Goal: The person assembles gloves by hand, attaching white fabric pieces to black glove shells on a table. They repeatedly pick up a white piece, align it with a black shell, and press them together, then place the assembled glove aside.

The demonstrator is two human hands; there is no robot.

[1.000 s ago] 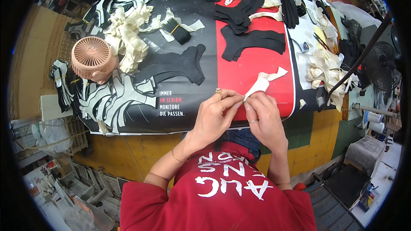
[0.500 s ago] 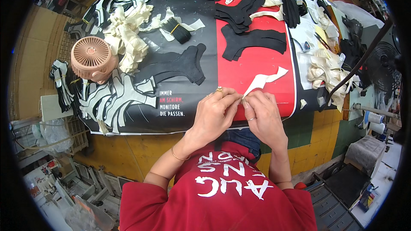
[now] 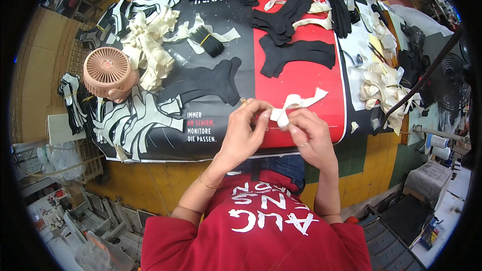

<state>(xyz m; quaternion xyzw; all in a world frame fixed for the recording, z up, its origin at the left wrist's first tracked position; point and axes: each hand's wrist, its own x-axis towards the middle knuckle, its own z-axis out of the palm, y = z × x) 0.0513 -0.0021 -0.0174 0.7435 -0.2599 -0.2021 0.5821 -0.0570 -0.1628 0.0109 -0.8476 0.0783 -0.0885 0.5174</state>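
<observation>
Since a second ago my hands have drifted slightly right with the cream strip (image 3: pixel 296 104), held above the red sheet (image 3: pixel 301 75); left hand (image 3: pixel 246 130) and right hand (image 3: pixel 311 135) both pinch it. I'd keep the pinches close and pull evenly

Fan (image 3: pixel 107 72) left of fabric strip (image 3: pixel 296 104)

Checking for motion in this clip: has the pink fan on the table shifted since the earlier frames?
No. The pink fan sits in the same spot beside the pile of cream pieces, on the left part of the black mat.
</observation>
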